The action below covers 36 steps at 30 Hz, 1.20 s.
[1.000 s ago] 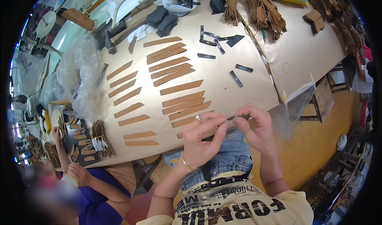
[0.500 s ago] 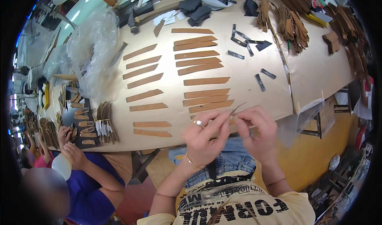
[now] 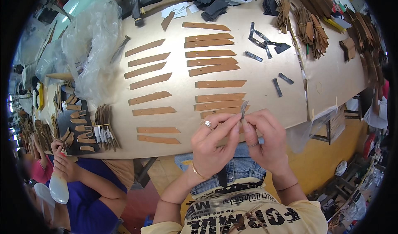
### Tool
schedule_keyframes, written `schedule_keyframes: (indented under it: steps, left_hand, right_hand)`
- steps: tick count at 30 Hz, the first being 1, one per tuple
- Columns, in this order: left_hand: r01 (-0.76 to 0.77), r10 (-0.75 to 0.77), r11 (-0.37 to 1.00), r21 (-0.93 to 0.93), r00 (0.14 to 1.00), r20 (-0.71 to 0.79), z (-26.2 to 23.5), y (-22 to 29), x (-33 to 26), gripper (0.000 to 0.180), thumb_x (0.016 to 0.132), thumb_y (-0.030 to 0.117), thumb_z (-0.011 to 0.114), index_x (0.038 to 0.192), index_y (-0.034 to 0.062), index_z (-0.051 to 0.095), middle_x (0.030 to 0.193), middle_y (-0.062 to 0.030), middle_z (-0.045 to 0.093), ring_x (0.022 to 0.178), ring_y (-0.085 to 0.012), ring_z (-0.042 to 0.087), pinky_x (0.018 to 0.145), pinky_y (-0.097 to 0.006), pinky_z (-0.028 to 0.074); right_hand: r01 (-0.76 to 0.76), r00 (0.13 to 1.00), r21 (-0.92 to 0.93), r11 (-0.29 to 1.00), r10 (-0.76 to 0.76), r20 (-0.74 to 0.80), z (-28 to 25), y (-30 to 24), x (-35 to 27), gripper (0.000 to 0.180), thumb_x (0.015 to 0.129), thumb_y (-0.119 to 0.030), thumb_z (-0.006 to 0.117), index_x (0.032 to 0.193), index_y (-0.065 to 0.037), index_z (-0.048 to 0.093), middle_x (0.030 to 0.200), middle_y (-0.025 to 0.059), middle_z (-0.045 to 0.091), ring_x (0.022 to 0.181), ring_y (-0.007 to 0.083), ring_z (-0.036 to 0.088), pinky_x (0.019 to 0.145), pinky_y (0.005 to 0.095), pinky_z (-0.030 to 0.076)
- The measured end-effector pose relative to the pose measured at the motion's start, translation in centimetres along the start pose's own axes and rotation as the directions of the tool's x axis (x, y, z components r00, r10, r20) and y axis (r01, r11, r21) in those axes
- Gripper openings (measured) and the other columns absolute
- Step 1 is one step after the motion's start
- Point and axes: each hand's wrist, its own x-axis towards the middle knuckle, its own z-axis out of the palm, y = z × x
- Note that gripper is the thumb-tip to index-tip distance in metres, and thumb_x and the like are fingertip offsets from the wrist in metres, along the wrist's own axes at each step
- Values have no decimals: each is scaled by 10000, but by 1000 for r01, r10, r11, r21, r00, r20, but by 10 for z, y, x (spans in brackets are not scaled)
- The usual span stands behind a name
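Note:
Just off the table's near edge, my left hand (image 3: 216, 138) and my right hand (image 3: 266, 139) meet, both closed in a pinch. Between their fingertips is a narrow, pointed greyish strip (image 3: 243, 107), its tip standing up above the fingers and its lower part hidden by them. It resembles the leather strips nearby, but I cannot tell for sure. Beyond my hands runs a column of brown leather strips (image 3: 220, 84), each with one slanted end, some overlapping. The nearest of them lies partly behind my fingers. A second column of similar strips (image 3: 149, 80) lies to the left.
Small black pieces (image 3: 277, 87) lie scattered right of the strips. A hammer (image 3: 137, 16), black patches (image 3: 214, 10) and white paper pieces (image 3: 179, 9) lie at the back. Clear plastic (image 3: 93, 47) is heaped at left. Bundled straps (image 3: 317, 35) sit far right. A co-worker in blue (image 3: 93, 196) holds a white bottle.
The strip in my fingers has turned from slanting rightward to standing nearly upright, showing more of its face. My right fingers have closed in on it. The co-worker's bottle has come into plainer view.

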Motion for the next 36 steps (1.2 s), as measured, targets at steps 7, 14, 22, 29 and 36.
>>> schedule_keyframes:
  steps: [7, 14, 22, 29, 36]
  left_hand:
    - [87, -83, 994, -64, 995, 56, -6, -2, 4, 201, 827, -34, 720, 1023, 6, 736, 930, -115, 695, 760, -227, 674, 665, -306, 541]
    - [72, -76, 997, 36, 990, 116, -11, -4, 7, 179, 830, -29, 722, 1006, 0, 732, 912, -116, 688, 734, -241, 664, 646, -317, 537]
    - [17, -22, 998, 54, 995, 93, -8, -5, 5, 178, 825, -16, 718, 1002, 3, 724, 902, -117, 692, 738, -253, 669, 648, -327, 536]
    - [154, -154, 988, -6, 988, 17, -14, -8, 8, 71, 890, 9, 681, 944, -21, 716, 831, -70, 691, 678, -103, 592, 641, -226, 467]
    - [44, -22, 994, 103, 979, -203, -15, -43, 80, 104, 885, 16, 667, 963, -13, 729, 845, -82, 712, 688, -114, 579, 607, -264, 441]
  right_hand:
    - [38, 998, -57, 998, -35, 50, -1, 2, 4, 163, 872, -43, 648, 1034, -47, 634, 899, 72, 612, 742, 256, 567, 664, 362, 409]
    - [77, 989, -197, 977, -49, 142, -3, 2, 6, 127, 893, -76, 609, 1015, -43, 604, 940, 74, 605, 823, 259, 570, 741, 368, 409]
    - [81, 989, -167, 983, -59, 134, -3, 2, 5, 105, 882, -60, 618, 986, -51, 605, 912, 67, 611, 803, 255, 572, 728, 366, 401]
    - [28, 993, -10, 1000, -27, 114, -12, 10, 2, 95, 877, -37, 622, 970, -44, 603, 903, 80, 607, 802, 271, 582, 740, 360, 421]
    - [-176, 979, 82, 981, 183, -90, -55, 42, 0, 96, 905, -22, 602, 996, 8, 597, 882, 132, 593, 773, 303, 568, 722, 372, 453]
